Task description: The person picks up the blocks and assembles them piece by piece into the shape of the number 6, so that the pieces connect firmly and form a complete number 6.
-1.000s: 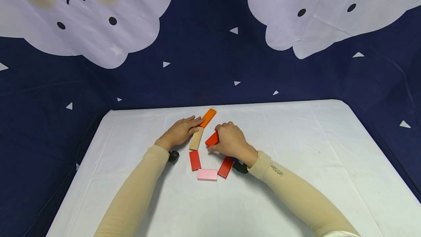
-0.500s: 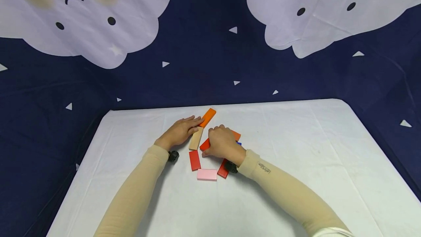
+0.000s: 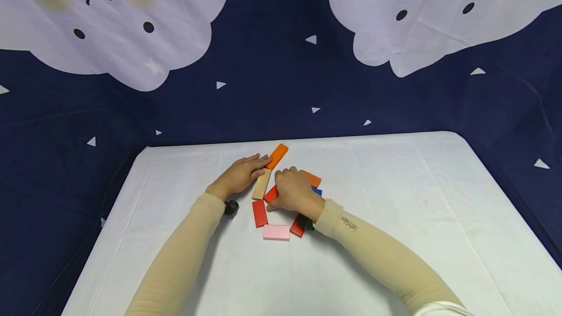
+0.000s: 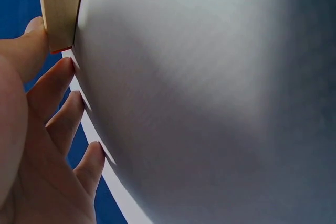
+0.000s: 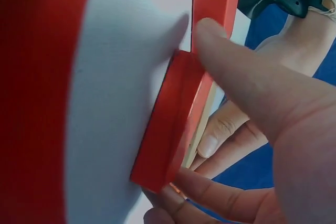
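Flat on the white table, my left hand (image 3: pixel 241 175) lies with straight fingers touching an orange block (image 3: pixel 278 156) and a plain wooden block (image 3: pixel 261 185). In the left wrist view the wooden block (image 4: pixel 60 9) stands beside the thumb. My right hand (image 3: pixel 296 190) holds a red block (image 3: pixel 270 194) between thumb and fingers. The right wrist view shows that red block (image 5: pixel 170 119) with its near end against another red block (image 5: pixel 212 3), where the thumb tip rests. Its far end meets the curled fingers. The right palm hides part of the held block in the head view.
Below the hands lie a red block (image 3: pixel 260 213), a pink block (image 3: pixel 276 232) and a second red block (image 3: pixel 296 228), partly behind the right wrist camera. An orange-red block (image 3: pixel 312 178) and a blue block (image 3: pixel 317 191) lie right of the right hand. A dark cloud-print cloth (image 3: pixel 281 87) hangs behind.
My right hand has moved left with the red block, bringing it up to the wooden and left red blocks. The orange-red and blue blocks came into sight. My left hand stays put.
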Demonstrator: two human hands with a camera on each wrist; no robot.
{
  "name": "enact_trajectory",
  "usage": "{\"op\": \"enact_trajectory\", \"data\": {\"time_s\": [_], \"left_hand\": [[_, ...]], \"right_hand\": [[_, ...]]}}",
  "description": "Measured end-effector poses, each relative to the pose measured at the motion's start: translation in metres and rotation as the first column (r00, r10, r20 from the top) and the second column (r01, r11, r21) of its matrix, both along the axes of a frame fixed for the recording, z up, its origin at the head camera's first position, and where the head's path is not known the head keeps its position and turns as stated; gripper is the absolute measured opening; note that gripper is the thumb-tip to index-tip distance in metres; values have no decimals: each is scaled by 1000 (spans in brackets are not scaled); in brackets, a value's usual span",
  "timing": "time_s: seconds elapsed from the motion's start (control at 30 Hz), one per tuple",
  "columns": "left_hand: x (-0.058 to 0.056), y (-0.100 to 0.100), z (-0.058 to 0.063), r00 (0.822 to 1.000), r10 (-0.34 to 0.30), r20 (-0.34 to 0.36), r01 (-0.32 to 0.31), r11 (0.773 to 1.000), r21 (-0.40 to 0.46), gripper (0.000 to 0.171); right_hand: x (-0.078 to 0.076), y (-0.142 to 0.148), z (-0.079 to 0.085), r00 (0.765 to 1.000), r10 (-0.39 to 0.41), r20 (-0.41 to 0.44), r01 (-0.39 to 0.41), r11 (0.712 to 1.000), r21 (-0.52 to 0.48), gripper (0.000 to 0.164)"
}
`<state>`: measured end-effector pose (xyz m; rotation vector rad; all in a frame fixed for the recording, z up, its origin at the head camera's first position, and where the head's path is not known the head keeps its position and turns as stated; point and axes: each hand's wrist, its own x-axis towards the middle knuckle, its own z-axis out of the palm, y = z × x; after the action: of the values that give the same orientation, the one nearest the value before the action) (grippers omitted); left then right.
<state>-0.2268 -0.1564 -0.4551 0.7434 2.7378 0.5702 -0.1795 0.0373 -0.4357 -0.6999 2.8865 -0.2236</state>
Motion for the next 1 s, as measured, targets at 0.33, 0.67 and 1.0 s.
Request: {"op": "enact_trajectory", "data": {"time_s": [0.33, 0.67, 1.0], "left_hand": [[-1, 0, -1, 1000, 3, -4, -3, 1000, -12, 50], [-1, -1, -2, 1000, 12, 2, -12, 1000, -28, 50], [0, 0, 0, 1000, 6, -2, -6, 1000, -26, 50]], "right_hand": [[-8, 35, 8, 999, -29, 31, 36, 967, -252, 58], [-32, 85, 21, 992, -33, 123, 78, 922, -379, 44], [-35, 102, 13, 986, -21, 165, 67, 957, -281, 49]]}}
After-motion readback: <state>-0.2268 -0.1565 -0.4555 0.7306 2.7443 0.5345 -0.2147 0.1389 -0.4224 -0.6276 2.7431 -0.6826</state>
